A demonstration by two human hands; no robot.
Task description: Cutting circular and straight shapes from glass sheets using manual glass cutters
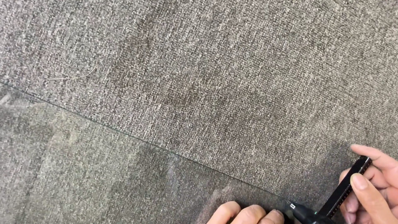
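Grey carpet (pixel 199 83); black tool (pixel 344 188) pinched between right hand (pixel 375 186) fingers (pixel 367 195)

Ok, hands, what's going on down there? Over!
Right hand gripping black pen-like tool, tip down by the carpet seam. Left hand knuckles resting on carpet. Loose thread far off.

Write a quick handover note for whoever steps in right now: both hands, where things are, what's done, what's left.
Right hand: pinching a slim black tool by its upper end, tip down at the thin dark line across the grey carpet.
Left hand: fingertips pressed on the carpet beside the tip, holding nothing.
Done: the line already runs from the left edge to the tool.
Left: cannot tell; where it continues is out of view.
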